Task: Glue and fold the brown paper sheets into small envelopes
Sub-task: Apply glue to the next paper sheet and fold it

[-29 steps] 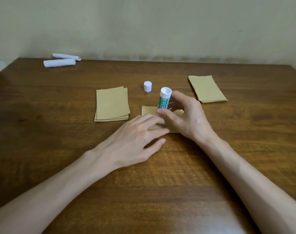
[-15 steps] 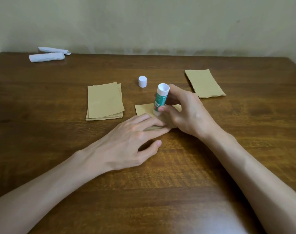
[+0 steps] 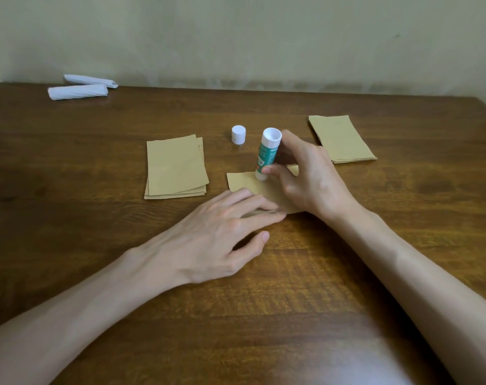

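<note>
Here the right hand (image 3: 308, 176) grips a green glue stick (image 3: 266, 157), its lower end touching a brown paper sheet (image 3: 247, 183) mid-surface. The left hand (image 3: 208, 234) presses flat fingers on the sheet's near edge. Paper stacks (image 3: 175, 168) (image 3: 341, 138) lie at either side, and a white cap (image 3: 238, 134) stands behind.

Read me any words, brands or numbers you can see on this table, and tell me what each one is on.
On the glue stick held by the right hand: the green label has a white patch with print, too blurred to read.
On the white cap, left paper stack, right paper stack and white paper rolls: no text visible.
</note>
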